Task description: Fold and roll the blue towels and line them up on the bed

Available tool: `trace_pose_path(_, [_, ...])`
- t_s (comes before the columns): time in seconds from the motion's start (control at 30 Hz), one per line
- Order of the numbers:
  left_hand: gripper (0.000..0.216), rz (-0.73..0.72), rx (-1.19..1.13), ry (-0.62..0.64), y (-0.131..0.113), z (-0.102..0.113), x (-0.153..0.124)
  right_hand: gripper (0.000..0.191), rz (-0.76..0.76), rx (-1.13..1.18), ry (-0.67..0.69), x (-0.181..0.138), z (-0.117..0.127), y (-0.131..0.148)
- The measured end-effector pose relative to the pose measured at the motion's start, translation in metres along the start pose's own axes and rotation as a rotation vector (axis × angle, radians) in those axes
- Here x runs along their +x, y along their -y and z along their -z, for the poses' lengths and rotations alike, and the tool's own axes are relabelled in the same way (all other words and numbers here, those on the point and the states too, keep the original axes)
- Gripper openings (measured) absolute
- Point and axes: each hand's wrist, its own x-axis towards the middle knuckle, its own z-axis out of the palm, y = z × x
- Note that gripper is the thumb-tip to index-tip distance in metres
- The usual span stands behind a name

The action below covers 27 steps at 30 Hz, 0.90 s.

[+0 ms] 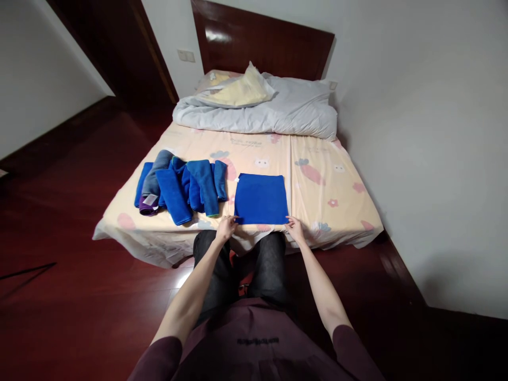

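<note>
A blue towel [261, 199] lies spread flat as a near square by the bed's front edge, with a small white tag at its far left corner. My left hand [226, 228] pinches the near left corner of this towel. At the near right corner, my right hand [295, 229] has its fingers closed on the fabric too. To the left of the towel is a pile of rolled or folded towels [174, 197], mostly blue, with a grey-blue roll [156, 177] and a purple one [147, 206] at its left side.
The bed [337, 211] has a peach sheet with carrot and rabbit prints. A bunched grey quilt [301, 108] and a pale yellow pillow [244, 89] lie against the dark wooden headboard [262, 39]. A white wall [428, 132] stands close along the right.
</note>
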Motion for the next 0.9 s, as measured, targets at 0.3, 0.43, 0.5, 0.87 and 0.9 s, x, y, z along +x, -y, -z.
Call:
trace_pose_path(0.3, [0.032,0.027,-0.018,-0.029,0.024,0.018,-0.033,0.024,0.152,-0.227,0.017,-0.026,0.004,0.006])
trace_pose_path(0.43, [0.027,0.021,-0.093,-0.082,0.024,0.015,-0.039,0.025,0.161,-0.208,0.009,-0.033,-0.002,0.011])
trace_pose_path(0.5, [0.023,-0.005,-0.123,-0.143,0.020,0.014,-0.035,0.024,0.158,-0.180,-0.030,-0.032,-0.004,0.015])
trace_pose_path(0.87, [0.038,0.125,-0.403,-0.086,0.012,0.006,-0.004,0.022,0.067,0.068,0.000,-0.005,-0.016,0.010])
trace_pose_path(0.9, [0.040,0.150,-0.397,-0.088,0.012,0.005,-0.003,0.026,0.032,0.044,-0.014,-0.003,-0.017,0.007])
